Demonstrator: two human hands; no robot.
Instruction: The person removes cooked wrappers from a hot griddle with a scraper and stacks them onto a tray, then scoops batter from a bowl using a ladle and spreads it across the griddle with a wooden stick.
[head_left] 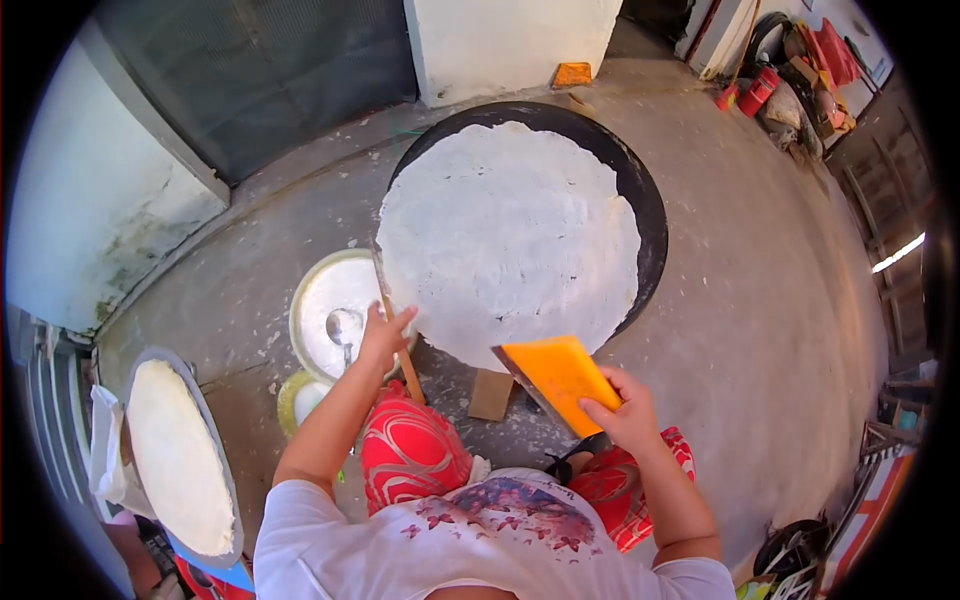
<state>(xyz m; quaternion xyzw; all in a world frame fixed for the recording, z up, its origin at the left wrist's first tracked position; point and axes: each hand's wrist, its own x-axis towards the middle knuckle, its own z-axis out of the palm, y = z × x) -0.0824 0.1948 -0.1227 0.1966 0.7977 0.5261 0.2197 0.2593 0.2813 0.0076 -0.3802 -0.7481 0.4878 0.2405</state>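
Note:
A wide, thin white flatbread (510, 230) lies over the round black griddle (650, 250) and overhangs its near and left edges. At its lower left edge, my left hand (383, 338) is closed around a long wooden stick (411, 378), whose upper part runs along the flatbread's rim. My right hand (627, 408) grips an orange scraper (560, 378) with a dark straight edge, held tilted in front of the griddle's near side. Beside my left hand stands a basin of white batter (318, 300) with a metal ladle (344, 325) in it.
A smaller yellowish bowl (287, 400) sits below the basin. To the left, a pale stack of round sheets (180, 455) rests on a round board. A brown block (490, 395) is on the floor by the griddle. Clutter (800, 90) stands at the far right wall.

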